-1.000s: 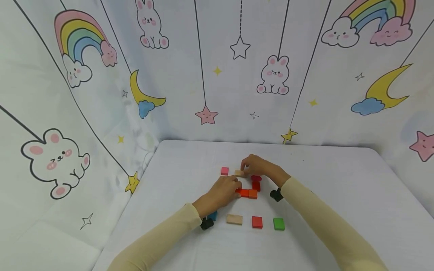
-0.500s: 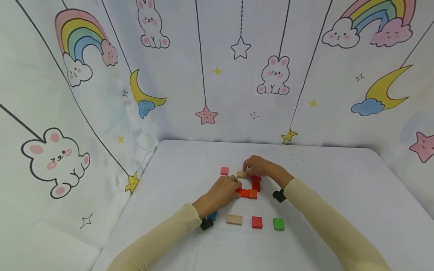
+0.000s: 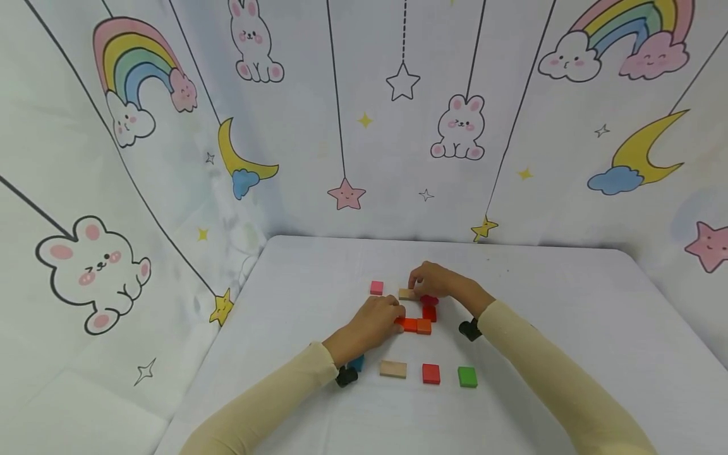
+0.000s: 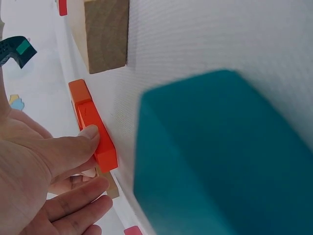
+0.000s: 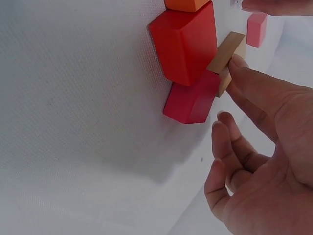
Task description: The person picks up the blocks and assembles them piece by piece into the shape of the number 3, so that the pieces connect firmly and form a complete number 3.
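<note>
In the head view my left hand (image 3: 370, 321) rests at an orange-red block (image 3: 409, 324), pinching it between thumb and fingers. An orange block (image 3: 423, 326) touches its right end. Farther back, my right hand (image 3: 436, 279) pinches a wooden block (image 3: 406, 294) by its right part. The right wrist view shows the thumb on that wooden block (image 5: 229, 51), whose near end meets a dark pink block (image 5: 194, 98). A red block (image 5: 186, 46) lies between the dark pink one and the orange one. The blocks form a bent line; the left fingers hide part of it.
A pink block (image 3: 376, 288) lies at the back left. Nearer the front are a blue block (image 3: 357, 363), partly behind the left wrist, another wooden block (image 3: 393, 369), a red block (image 3: 431, 373) and a green block (image 3: 468, 377), spaced apart on the white table (image 3: 512, 411).
My right hand has slid the wooden block slightly right and toward me, up to the dark pink block. The left hand and the orange-red block have stayed in place.
</note>
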`<act>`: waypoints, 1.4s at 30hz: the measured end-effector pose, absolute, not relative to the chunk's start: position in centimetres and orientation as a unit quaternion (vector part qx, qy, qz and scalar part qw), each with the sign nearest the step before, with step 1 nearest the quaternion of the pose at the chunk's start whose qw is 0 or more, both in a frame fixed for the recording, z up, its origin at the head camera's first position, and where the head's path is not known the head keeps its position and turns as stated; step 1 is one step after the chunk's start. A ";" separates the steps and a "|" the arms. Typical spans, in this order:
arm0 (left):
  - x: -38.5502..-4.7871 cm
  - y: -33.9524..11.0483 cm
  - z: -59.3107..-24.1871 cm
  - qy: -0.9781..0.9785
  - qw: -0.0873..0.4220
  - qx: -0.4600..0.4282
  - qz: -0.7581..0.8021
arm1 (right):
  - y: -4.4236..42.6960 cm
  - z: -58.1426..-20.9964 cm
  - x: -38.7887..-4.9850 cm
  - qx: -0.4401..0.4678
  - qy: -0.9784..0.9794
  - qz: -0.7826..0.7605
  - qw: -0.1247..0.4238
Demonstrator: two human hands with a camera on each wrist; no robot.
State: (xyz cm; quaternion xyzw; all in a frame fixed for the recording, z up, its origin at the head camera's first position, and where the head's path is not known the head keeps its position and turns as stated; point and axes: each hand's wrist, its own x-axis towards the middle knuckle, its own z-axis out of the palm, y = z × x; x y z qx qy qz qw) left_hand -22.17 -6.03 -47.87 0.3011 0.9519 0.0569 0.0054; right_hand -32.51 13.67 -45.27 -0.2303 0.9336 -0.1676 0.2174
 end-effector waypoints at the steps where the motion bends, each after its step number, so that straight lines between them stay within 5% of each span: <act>1: -22.2 -6.1 -47.9 0.952 0.006 0.300 0.057 | 13.6 -45.2 -32.5 -0.229 0.934 -0.167 0.218; 19: -22.1 -6.3 -48.0 0.950 -0.003 0.308 0.053 | 12.4 -45.4 -32.9 -0.224 0.933 -0.184 0.214; 32: -21.7 -5.8 -48.5 0.947 -0.030 0.316 0.053 | 9.3 -47.4 -32.6 -0.266 0.944 -0.156 0.115; 42: -21.6 -6.0 -48.1 0.950 -0.027 0.304 0.064 | 7.6 -46.5 -31.9 -0.281 0.943 -0.146 0.098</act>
